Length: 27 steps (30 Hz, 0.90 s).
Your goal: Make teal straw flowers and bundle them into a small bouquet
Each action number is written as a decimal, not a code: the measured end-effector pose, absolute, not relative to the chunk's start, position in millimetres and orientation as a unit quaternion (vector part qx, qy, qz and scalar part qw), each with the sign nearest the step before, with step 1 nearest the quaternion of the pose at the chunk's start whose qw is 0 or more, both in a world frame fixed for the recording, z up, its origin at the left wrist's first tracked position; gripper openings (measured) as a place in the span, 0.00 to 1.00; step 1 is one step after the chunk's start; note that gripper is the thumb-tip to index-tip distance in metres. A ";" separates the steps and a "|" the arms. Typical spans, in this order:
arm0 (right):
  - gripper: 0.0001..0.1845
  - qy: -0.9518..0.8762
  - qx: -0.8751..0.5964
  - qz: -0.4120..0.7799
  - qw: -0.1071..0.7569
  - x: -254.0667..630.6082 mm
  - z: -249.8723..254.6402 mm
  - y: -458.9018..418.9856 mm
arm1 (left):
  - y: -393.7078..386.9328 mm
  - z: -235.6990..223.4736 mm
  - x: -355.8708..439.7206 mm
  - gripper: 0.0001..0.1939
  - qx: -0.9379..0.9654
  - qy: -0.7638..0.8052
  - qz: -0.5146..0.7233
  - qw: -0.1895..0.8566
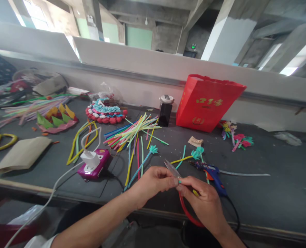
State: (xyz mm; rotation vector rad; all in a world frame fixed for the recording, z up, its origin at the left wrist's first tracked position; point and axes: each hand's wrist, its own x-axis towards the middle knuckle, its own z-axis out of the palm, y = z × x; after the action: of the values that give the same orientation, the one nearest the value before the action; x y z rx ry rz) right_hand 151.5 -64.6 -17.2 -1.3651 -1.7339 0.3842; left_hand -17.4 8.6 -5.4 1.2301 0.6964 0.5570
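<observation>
Both my hands meet above the front edge of the dark table. My left hand point(159, 181) is closed, its thumb and fingertips pinching a tiny teal piece point(179, 181). My right hand point(206, 198) is wrapped round a pair of scissors; the red handle point(187, 210) hangs below it and the blades point(171, 167) point up and left. Its fingertips also touch the teal piece, mostly hidden by fingers. Just beyond lie a teal flower head point(153, 149) on a blue stem and more teal flower heads point(197, 153). A blue glue gun point(213, 174) lies right of my right hand.
A pile of thin coloured sticks point(134, 132) lies mid-table. Behind stand a black bottle point(165, 112) and a red bag point(207, 103). A purple power socket point(94, 165) with cables sits left, near beaded craftwork point(106, 112), a brown packet point(25, 154) and yellow-handled scissors point(6, 142).
</observation>
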 end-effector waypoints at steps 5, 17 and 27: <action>0.09 -0.752 -0.530 0.084 0.383 163.2 -19.2 -63.3 | 14.5 -7.1 -19.8 0.13 0.607 0.326 0.225 0.689; 0.28 -0.505 -0.861 0.045 0.040 271.4 -41.6 -58.6 | 71.6 -38.6 -47.3 0.07 0.811 0.459 0.289 0.218; 0.22 -0.473 -0.846 0.160 0.186 286.9 -56.6 -47.2 | 66.1 -32.2 -31.9 0.07 0.790 0.473 0.327 0.212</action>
State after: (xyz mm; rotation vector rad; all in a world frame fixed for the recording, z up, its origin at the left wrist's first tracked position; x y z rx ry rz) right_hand 286.9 -47.2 -56.6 -2.3830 -1.3320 0.4492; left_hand -31.9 66.1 -32.2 2.1947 1.3147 0.9074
